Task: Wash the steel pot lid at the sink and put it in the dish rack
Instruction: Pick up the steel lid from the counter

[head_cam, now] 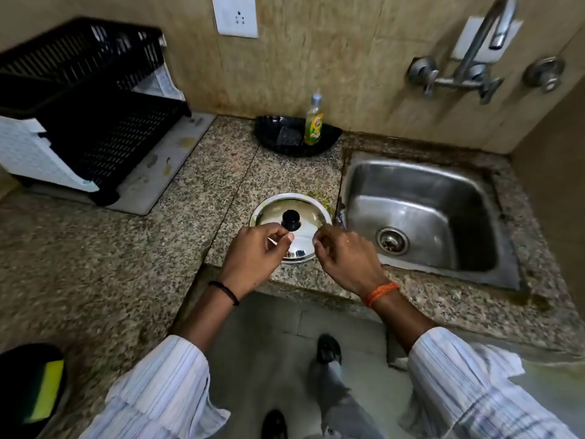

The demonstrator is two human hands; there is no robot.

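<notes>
Lid (304, 213) flat on counter (196, 201), knob up, just left of sink (421, 213) | left hand (256, 251) loosely curled, empty, over lid | right hand (345, 255) likewise | dish rack (82, 99) far left

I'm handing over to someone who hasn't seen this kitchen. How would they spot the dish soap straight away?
Start at the steel sink set into the stone counter. Just left of its back corner, against the wall, sits a black tray holding a dark scrub pad. The soap bottle stands upright in that tray: clear, yellow-green, the only bottle there.
</notes>
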